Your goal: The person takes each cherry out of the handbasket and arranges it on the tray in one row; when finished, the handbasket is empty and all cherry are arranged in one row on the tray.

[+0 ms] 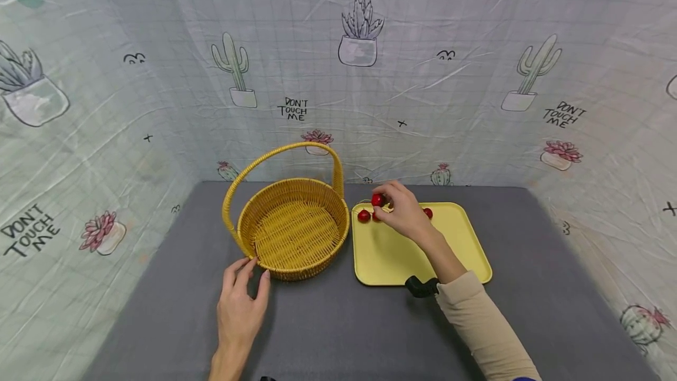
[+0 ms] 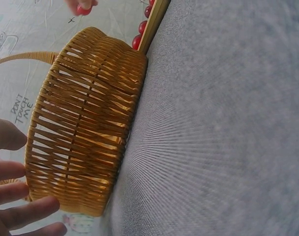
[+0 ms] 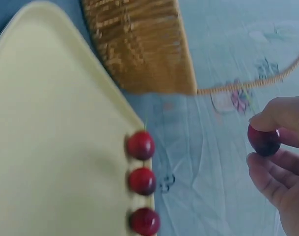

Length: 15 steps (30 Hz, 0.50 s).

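Note:
My right hand [image 1: 402,207] pinches a cherry [image 3: 263,140] between thumb and fingers, raised above the far edge of a yellow tray [image 1: 402,257]. Along that edge lie several more cherries, one [image 1: 364,216] at the tray's far left corner and another [image 1: 428,213] to the right of the hand. A round woven basket [image 1: 298,272] with a tall arched handle stands left of the tray. At the basket's near left rim rests my left hand [image 1: 240,304], its fingers loosely spread against the rim in the left wrist view.
A grey cloth [image 1: 338,334] covers the table. Behind and beside it hangs a pale curtain [image 1: 423,104] printed with potted plants. The basket handle [image 1: 285,147] rises above the bowl, and the tray's left edge sits close to the basket.

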Motion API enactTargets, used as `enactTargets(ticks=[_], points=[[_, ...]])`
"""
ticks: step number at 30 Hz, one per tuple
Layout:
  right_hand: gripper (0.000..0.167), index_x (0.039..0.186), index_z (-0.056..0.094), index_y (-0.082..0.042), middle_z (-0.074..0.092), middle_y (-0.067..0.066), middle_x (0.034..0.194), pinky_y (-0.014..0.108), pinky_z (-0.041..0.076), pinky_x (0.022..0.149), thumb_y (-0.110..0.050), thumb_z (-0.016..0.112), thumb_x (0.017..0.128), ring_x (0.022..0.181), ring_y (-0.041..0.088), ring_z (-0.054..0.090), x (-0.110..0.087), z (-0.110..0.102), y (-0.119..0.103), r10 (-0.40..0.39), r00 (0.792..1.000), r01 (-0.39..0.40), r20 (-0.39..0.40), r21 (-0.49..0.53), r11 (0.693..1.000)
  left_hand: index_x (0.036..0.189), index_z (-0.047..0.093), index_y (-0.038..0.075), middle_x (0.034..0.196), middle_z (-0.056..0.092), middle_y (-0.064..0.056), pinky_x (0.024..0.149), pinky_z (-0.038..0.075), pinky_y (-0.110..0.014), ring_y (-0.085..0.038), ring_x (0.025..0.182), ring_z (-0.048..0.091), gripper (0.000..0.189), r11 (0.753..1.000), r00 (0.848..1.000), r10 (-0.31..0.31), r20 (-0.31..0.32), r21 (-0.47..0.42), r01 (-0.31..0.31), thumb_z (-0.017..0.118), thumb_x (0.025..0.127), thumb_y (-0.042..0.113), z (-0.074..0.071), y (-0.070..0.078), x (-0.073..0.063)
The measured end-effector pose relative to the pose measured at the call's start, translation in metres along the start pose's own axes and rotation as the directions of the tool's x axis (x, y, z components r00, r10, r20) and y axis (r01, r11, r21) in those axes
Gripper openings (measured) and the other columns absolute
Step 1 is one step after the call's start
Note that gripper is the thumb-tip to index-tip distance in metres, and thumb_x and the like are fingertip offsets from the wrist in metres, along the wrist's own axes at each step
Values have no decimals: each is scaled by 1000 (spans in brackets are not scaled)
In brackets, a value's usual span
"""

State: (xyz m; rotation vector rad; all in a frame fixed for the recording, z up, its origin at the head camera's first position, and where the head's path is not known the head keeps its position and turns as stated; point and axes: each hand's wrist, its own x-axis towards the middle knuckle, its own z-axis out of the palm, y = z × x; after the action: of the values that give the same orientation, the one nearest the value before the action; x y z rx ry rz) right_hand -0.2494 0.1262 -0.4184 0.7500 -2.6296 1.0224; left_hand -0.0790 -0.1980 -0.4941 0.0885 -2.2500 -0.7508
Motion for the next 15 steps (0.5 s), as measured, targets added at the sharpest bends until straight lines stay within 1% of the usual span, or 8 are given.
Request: enactTargets(ticks=[4,8,11,15], points=[[29,117,66,-3,59,13,112,42,57,81,-9,70,89,92,26,65,-8,-10,15,53,998,-52,-22,14,999,117,72,-3,119,62,-18,59,56,-44,-28,87,70,34,1000,1000,-3,2,5,3,78,86,11,0,0,-1],[30,118,65,-2,59,15,111,45,58,83,-8,71,89,92,29,66,-13,-22,31,101,994,-101,-50,18,995,118,71,-2,120,62,-17,61,57,-45,-28,89,70,35,1000,1000,-16,11,12,16,77,87,12,2,-1,-1],[32,120,64,-1,59,18,112,48,57,84,-7,70,90,93,32,66,-18,-32,42,141,988,-141,-61,6,990,119,71,-1,121,62,-17,60,57,-45,-29,89,70,35,1000,1000,-21,14,9,21,77,87,12,2,-2,0],[32,123,64,-2,58,17,115,50,55,87,-10,68,92,99,34,65,-24,-41,59,203,978,-205,-56,-38,978,119,71,0,121,61,-16,59,56,-45,-29,89,69,35,1000,999,-28,17,10,28,77,87,13,3,-2,-1]])
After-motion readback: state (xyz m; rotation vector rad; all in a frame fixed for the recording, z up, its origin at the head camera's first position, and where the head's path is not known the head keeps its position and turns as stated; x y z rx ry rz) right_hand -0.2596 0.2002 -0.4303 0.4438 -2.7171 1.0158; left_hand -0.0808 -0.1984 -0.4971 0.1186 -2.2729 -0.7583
